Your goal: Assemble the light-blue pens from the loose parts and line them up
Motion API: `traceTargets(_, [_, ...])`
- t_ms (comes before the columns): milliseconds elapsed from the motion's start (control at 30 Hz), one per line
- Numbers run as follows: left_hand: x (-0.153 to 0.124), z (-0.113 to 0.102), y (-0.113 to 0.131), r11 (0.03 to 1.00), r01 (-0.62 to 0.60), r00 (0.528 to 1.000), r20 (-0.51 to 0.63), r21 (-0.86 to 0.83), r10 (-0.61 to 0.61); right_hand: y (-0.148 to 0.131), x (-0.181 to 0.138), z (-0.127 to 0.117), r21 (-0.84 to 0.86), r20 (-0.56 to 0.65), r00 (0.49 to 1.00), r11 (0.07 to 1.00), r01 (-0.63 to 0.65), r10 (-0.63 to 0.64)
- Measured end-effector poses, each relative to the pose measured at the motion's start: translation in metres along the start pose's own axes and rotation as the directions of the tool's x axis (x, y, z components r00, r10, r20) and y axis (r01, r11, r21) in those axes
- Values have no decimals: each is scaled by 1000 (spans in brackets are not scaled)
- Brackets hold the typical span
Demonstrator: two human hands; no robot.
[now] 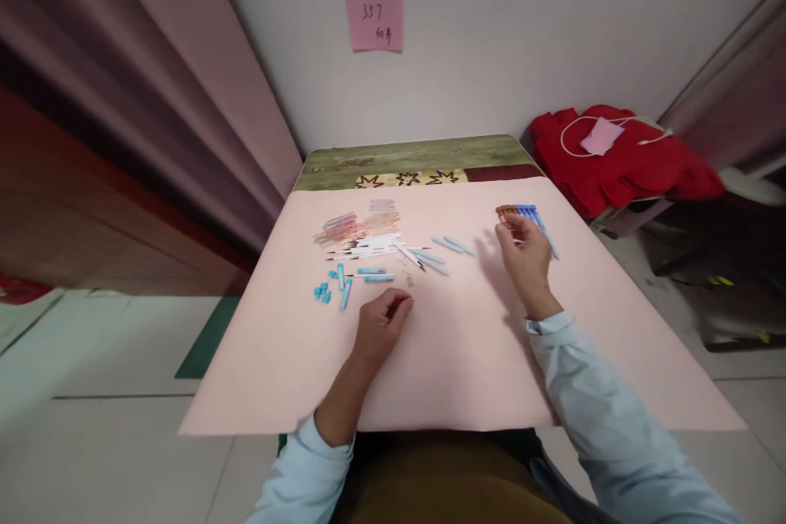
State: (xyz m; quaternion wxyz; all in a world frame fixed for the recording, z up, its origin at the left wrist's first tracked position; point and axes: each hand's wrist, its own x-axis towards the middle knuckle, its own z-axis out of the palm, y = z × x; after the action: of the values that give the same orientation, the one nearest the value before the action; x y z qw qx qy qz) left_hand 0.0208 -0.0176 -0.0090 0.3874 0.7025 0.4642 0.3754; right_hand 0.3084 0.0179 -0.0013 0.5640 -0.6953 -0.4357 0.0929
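Observation:
A pink sheet (467, 360) covers the table. My left hand (381, 324) rests on it with fingers curled in; what they hold, if anything, is hidden. Just beyond it lie several loose pen parts: blue barrels and caps (344, 285), white refills (374, 247) and clear tubes (362, 225). My right hand (523, 255) reaches to the far right, fingers spread and partly bent, touching or just short of a row of assembled blue pens (533, 217). More pale blue barrels (443, 250) lie between the two hands.
A red garment (620, 160) with a white cord and pink slip lies on a seat at the right. A pink note (372, 8) hangs on the wall. Curtains hang left and right. The table's bare far end (417, 157) shows beyond the sheet.

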Motion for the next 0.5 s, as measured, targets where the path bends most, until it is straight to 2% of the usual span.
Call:
traceTargets(100, [-2,1,-1,998,-56,998,-13,13,56,-16,-27,29,122,124,991,990,-68,53])
traceTargets(167, [-3,1,-1,995,-92,996,-14,37,93,-22,-44,43,84,172,984,994,-69,54])
traceTargets(267, [-4,2,-3,987,-140,990,-1,84,141,-27,-64,53,-120,229,968,984,128,-98])
traceTargets(367, [-5,4,-5,974,-181,983,9,137,182,-30,-73,60,-251,356,895,895,369,-269])
traceTargets(500, [-5,6,-7,961,-206,978,6,184,209,-41,-72,73,-361,491,815,779,512,-308])
